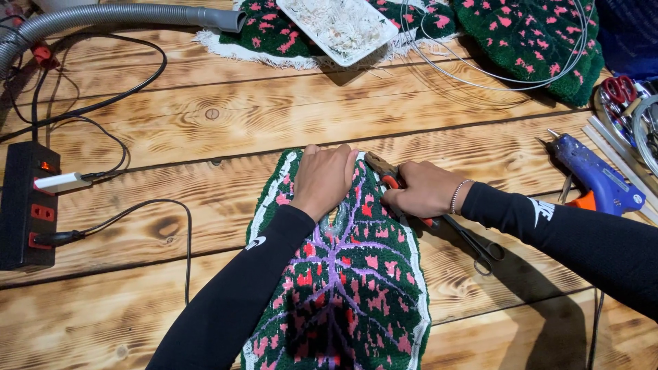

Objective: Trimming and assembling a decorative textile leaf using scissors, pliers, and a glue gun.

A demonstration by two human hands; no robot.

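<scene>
The left hand (323,179) is pressing flat, fingers together, steadying the leaf-shaped tufted rug (343,288) while the right hand (421,190) is gripping pliers (385,173) (red-handled) at its edge.

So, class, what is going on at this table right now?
A person in black sleeves works on a leaf-shaped tufted rug lying on a wooden table. The left hand presses flat on the rug's top end. The right hand grips pliers at the rug's upper edge. Black scissors lie under the right wrist. A blue glue gun lies to the right, and a power strip sits at the left.
</scene>
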